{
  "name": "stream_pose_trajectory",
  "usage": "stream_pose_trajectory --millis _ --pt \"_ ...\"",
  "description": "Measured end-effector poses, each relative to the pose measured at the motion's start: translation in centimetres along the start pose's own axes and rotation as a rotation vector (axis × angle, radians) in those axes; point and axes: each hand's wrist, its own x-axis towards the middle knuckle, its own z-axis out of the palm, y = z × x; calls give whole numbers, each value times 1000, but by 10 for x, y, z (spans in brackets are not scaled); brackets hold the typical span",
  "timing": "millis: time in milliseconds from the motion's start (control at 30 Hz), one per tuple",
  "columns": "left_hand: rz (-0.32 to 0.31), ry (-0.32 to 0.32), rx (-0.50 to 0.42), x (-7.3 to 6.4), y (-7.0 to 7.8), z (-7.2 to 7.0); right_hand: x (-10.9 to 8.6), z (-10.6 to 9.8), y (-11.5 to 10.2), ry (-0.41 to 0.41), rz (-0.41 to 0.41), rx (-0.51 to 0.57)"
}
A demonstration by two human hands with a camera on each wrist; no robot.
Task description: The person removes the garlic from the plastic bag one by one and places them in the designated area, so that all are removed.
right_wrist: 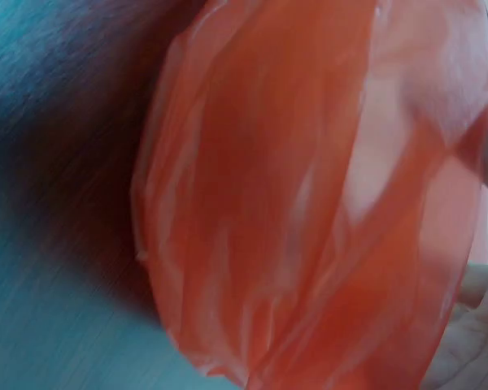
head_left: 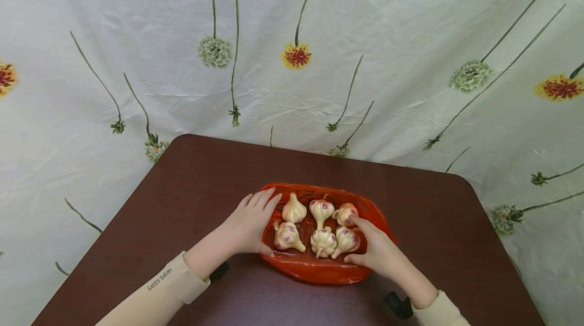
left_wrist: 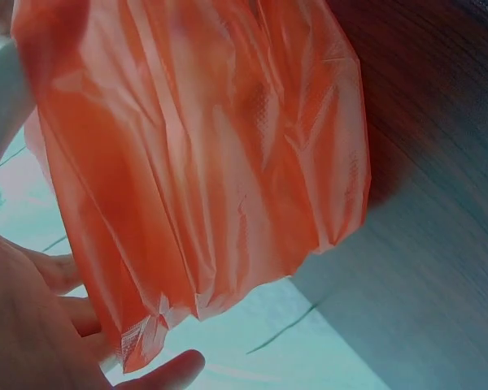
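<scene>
Six garlic bulbs (head_left: 323, 242) lie in two rows inside the red bag (head_left: 319, 274). The left hand (head_left: 248, 225) is spread wide at the bag's left edge. The right hand (head_left: 380, 250) is at its right edge, thumb and fingers far apart, and I cannot tell if a fingertip touches garlic. Neither hand grips anything. A brown table (head_left: 219, 164) is under the bag.

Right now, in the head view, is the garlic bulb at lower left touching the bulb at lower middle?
Apart. The head view shows a strip of dark red between the stem of the lower-left bulb and the lower-middle bulb.
</scene>
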Motion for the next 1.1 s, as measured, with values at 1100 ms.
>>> stream_pose_trajectory --millis 1100 --pt "-76 1 -113 4 -2 0 19 11 -3 -168 -10 -68"
